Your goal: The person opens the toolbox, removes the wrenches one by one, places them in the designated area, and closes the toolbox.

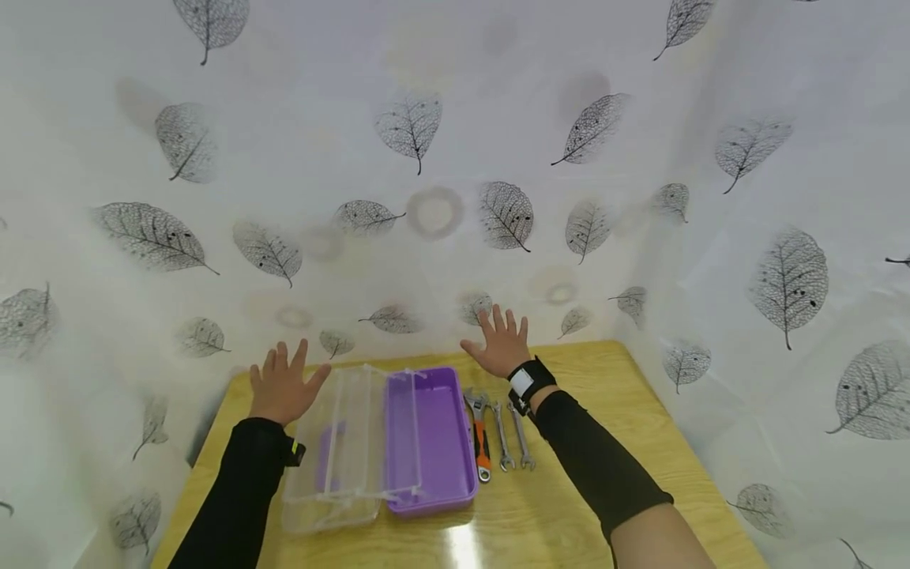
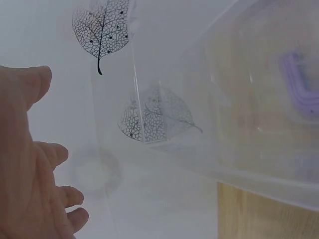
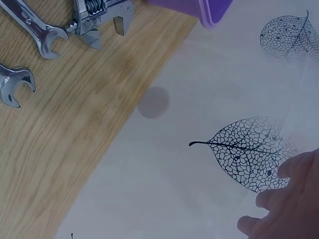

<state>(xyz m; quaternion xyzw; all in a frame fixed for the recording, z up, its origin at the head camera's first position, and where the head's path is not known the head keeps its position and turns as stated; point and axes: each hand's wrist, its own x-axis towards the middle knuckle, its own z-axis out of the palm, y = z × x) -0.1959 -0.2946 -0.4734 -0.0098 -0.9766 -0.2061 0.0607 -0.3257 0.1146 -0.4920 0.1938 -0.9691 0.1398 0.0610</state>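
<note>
My left hand [image 1: 282,389], fingers spread and holding nothing, is over the far left of the table beside a clear plastic lid [image 1: 353,442]. That lid overlaps the left part of a purple box [image 1: 441,435]. My right hand [image 1: 501,349] is also spread and bare, above the table's far edge, to the right of the box. Nearest to it lie an adjustable wrench [image 1: 480,435] with an orange and black handle and two open-ended wrenches, the left one [image 1: 502,435] and the right one [image 1: 521,435]. In the right wrist view the adjustable wrench's jaws stand apart.
The wooden table [image 1: 590,474] reaches back to a white curtain [image 1: 441,261] printed with dark leaves, which also hangs along both sides. Another clear tray or lid part [image 1: 330,515] shows under the lid's near left side. Light glares on the front of the table.
</note>
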